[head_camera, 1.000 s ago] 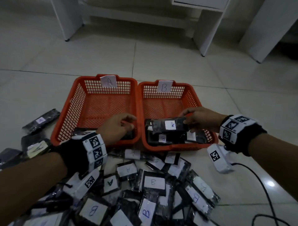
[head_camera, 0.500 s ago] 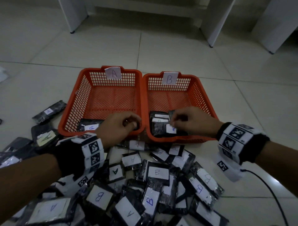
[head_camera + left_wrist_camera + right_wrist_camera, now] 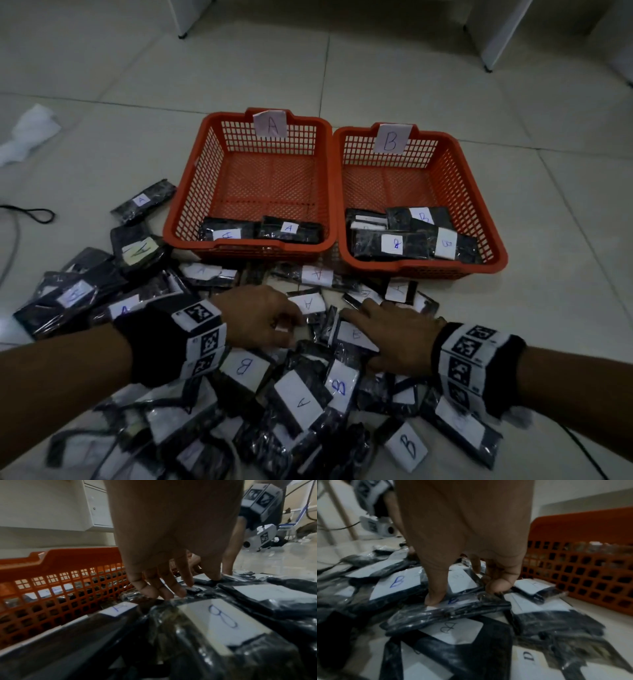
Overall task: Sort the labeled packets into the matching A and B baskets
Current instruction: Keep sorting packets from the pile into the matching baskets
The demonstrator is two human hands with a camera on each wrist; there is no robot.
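Note:
Two orange baskets stand side by side, basket A [image 3: 246,245] with two packets inside and basket B [image 3: 421,265] with several. In front lies a pile of black packets [image 3: 301,404] with white A and B labels. My left hand [image 3: 291,329] hangs over the pile's middle, its fingers [image 3: 171,589] reaching down and touching packets beside an A packet [image 3: 308,303]. My right hand [image 3: 359,337] is beside it. Its thumb [image 3: 435,599] presses on a B packet [image 3: 462,607] and its curled fingers catch that packet's far edge.
Loose A packets [image 3: 142,202] lie left of basket A. A white crumpled cloth [image 3: 30,133] and a black cable loop [image 3: 34,216] lie at far left. White furniture legs [image 3: 493,41] stand behind the baskets on the tiled floor.
Both hands have drawn back from the baskets to the pile, leaving their packets inside A and B. The right hand has come down on a B packet.

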